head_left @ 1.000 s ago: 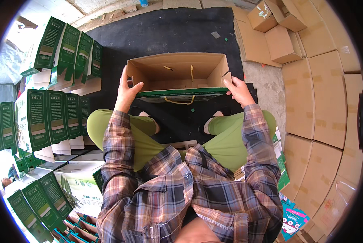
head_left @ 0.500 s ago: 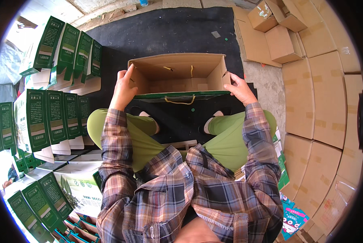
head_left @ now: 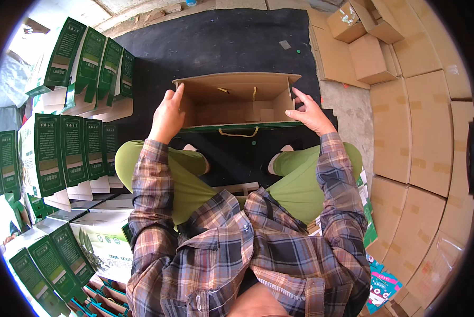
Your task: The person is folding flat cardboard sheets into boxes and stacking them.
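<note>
An open-topped carton box point(head_left: 234, 83), plain brown inside with a green outer face and yellow rope handles, stands before me between my feet. One handle loops down over the near side. My left hand point(head_left: 167, 114) is at the box's left end, its index finger stretched along the edge and the hand closed against the wall. At the opposite end, my right hand point(head_left: 310, 112) has its fingers and thumb spread apart, with the thumb at the near right corner and the fingers beside the end wall. The box's underside is hidden.
Rows of green and white cartons point(head_left: 49, 153) stand at my left. Stacked brown cardboard boxes point(head_left: 390, 124) line the right side, with opened ones point(head_left: 371, 55) at the far right. A black mat point(head_left: 210, 42) covers the floor. A blue printed packet point(head_left: 380, 285) lies at lower right.
My right hand's fingers have spread apart and moved slightly away from the wall. The box's upper edge has shifted a little to the right; my left hand has followed along its end.
</note>
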`<state>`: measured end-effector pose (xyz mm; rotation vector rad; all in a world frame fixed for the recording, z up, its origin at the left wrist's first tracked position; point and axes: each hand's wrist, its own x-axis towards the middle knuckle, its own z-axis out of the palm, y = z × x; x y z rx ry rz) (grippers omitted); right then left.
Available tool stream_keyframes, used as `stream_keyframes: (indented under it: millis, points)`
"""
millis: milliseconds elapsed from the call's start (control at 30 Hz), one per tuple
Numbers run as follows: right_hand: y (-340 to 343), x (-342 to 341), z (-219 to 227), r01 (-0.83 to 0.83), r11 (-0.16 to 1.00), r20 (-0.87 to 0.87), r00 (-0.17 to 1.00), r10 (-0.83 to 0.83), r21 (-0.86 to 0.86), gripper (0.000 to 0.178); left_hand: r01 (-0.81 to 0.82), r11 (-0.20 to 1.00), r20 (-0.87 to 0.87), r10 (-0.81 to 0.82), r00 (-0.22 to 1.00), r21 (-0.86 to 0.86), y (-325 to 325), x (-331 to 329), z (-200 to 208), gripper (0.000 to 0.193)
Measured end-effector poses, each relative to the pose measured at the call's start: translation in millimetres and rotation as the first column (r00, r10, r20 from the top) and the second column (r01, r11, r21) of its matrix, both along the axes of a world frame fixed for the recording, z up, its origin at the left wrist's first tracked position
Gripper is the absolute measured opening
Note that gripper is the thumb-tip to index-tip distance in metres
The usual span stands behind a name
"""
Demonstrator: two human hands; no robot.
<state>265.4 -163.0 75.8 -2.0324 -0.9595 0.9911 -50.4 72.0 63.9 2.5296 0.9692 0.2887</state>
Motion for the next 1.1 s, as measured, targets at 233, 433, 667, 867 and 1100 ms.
stream_keyframes:
  millis: [233,433,667,867,1100]
  points:
    - [9.5,0.7,-6.2,0.008,1.0,0.024,1.0,-0.008,0.003,0.083,0.036,0.974,0.202,0.011,0.979,-0.225,-6.5,11.5,-4.8,0.089]
    - [12.4,2.2,-5.2,0.02,0.999,-0.129,0.991,-0.026,-0.045,0.08,0.043,0.896,0.154,0.028,0.988,-0.441,-0.5,6.9,-23.6,0.092]
    - [14.6,7.0,-6.5,0.103,0.995,-0.303,0.948,-0.095,0.009,0.07,0.144,0.683,0.239,0.045,0.97,-0.716,15.1,-6.1,-40.2,0.081]
    - [11.2,13.6,-34.6,0.152,0.978,-0.089,0.986,-0.14,0.142,0.054,-0.118,0.835,0.189,0.255,0.948,-0.537,11.1,14.6,-50.0,0.046]
    - [6.7,-19.0,-32.3,-0.239,0.969,0.703,0.68,0.208,-0.056,0.07,-0.195,0.975,0.11,0.184,0.977,0.103,-9.0,25.8,-63.9,0.032]
